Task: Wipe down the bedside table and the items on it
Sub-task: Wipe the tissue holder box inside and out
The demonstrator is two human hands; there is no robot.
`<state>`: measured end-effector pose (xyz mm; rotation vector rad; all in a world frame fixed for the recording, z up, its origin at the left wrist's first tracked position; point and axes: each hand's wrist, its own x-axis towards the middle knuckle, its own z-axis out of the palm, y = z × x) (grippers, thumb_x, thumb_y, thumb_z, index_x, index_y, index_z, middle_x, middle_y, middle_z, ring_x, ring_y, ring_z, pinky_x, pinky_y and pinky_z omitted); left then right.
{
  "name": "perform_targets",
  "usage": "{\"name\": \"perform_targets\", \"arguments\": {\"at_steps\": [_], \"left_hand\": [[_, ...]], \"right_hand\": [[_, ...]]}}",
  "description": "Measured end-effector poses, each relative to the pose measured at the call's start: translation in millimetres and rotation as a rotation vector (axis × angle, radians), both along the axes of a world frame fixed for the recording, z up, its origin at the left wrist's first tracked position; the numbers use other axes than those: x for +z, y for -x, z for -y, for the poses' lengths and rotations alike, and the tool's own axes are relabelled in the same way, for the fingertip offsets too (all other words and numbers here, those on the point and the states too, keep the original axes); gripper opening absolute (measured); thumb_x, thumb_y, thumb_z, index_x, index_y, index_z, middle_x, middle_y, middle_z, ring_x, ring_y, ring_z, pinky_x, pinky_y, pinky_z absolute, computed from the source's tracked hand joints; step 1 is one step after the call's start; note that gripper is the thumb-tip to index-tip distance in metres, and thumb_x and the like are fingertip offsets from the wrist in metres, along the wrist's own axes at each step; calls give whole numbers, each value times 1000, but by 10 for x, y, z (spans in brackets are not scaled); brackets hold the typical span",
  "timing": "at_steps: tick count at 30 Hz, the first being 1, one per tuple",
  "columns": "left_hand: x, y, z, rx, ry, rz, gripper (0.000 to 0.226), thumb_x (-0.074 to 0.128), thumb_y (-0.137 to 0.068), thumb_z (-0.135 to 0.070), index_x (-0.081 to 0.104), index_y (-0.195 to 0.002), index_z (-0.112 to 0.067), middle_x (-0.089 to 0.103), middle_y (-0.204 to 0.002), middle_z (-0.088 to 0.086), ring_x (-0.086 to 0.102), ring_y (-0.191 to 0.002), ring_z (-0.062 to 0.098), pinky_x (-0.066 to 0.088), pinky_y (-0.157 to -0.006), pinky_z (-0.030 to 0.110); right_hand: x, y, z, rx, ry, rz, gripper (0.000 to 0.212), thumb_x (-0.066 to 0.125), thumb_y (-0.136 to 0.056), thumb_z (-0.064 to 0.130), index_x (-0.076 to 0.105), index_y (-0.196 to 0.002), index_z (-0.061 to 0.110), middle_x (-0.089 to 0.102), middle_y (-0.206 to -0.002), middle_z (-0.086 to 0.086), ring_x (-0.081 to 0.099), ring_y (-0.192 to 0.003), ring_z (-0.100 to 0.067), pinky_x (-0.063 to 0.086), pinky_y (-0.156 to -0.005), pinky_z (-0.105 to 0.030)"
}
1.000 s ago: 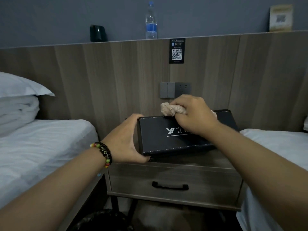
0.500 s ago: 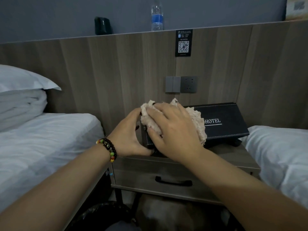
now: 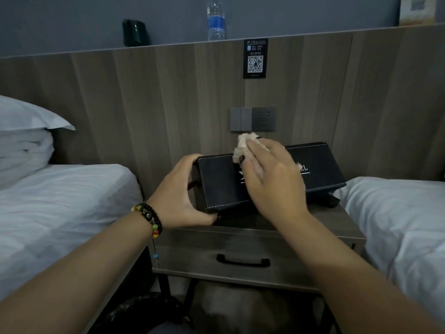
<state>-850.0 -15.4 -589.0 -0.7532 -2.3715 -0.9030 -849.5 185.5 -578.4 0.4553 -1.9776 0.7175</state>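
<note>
Left hand [image 3: 179, 196] grips the black box [image 3: 221, 184] end; right hand [image 3: 274, 179], fingers flat, presses the cloth [image 3: 244, 147] onto its top. Steady the box on the counter [image 3: 337, 225] and wipe toward the far end beyond the right hand.

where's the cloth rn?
Head view, centre: the cloth lies under the right hand, pressed on the black box near its back edge, just below the wall socket.

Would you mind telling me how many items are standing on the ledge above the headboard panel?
3: a dark cup at the left, a water bottle near the middle, and a card at the far right, partly cut off by the frame. More may lie outside the view.
</note>
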Motion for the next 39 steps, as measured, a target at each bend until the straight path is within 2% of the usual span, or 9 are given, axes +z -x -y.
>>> {"name": "perform_targets", "arguments": {"at_steps": [7,11,19,22,26,30,32,35,39], "left_hand": [[72,55,72,-84,31,32,91,85,-44,-40,38,-121,-30,48,-120,-3,54,-108,6,45,-87,17],[42,12,81,-58,47,27,90,84,-44,-37,37,-120,-30,47,-118,-12,52,-110,1,44,-87,15],[14,-2,19,-39,67,29,92,88,-46,-36,36,-122,-30,44,-121,-14,48,-114,-3,42,-85,6],[54,28,52,-32,100,39,93,86,-42,-38,34,-119,-29,46,-118,-12,52,-108,-1,49,-85,19],[57,40,114,-111,108,96,98,90,-41,-30,34,-121,-26,53,-117,0,61,-104,12,55,-82,37],[59,-9,122,-79,140,61,98,84,-40,-41,35,-123,-25,48,-118,-11,54,-108,0,49,-87,19],[74,-7,113,-51,158,42,96,84,-43,-45,35,-124,-28,44,-120,-17,49,-112,-3,47,-91,20],[151,-7,125,4,191,87,101,84,-46,-48,26,-128,-35,43,-121,-22,49,-114,-3,48,-96,30],[318,-93,15,100,383,170,135,86,-50,-44,-14,-141,-44,33,-138,-5,51,-116,10,46,-99,32]], "right_hand": [[-226,-343,485,16,-187,-129,34,50,-90,25,68,-116,12,64,-121,-9,57,-119,-26,42,-103,-45],[-217,-275,133,32,-276,-157,34,53,-91,25,67,-118,13,64,-121,-9,59,-115,-25,48,-94,-46],[-322,-148,-218,-45,148,-105,33,53,-92,21,67,-118,7,62,-123,-11,59,-114,-25,49,-95,-44],[-404,-310,194,24,65,-137,32,53,-90,17,67,-118,7,61,-125,-13,56,-121,-29,45,-102,-45],[-541,-426,453,102,-115,-221,28,60,-87,11,69,-114,9,63,-124,-14,55,-124,-30,49,-94,-49],[-548,-395,110,85,-183,-243,29,61,-89,11,68,-117,9,62,-126,-13,55,-124,-26,47,-100,-42],[-529,-317,-175,5,-108,-221,30,58,-90,11,67,-119,8,61,-127,-13,55,-123,-25,42,-107,-36],[-513,-240,-481,-13,43,-120,33,52,-94,14,62,-124,5,58,-129,-14,52,-124,-26,43,-105,-41],[-525,-223,-449,45,33,-125,34,48,-95,14,62,-123,2,57,-129,-17,51,-126,-29,33,-113,-28]]}}
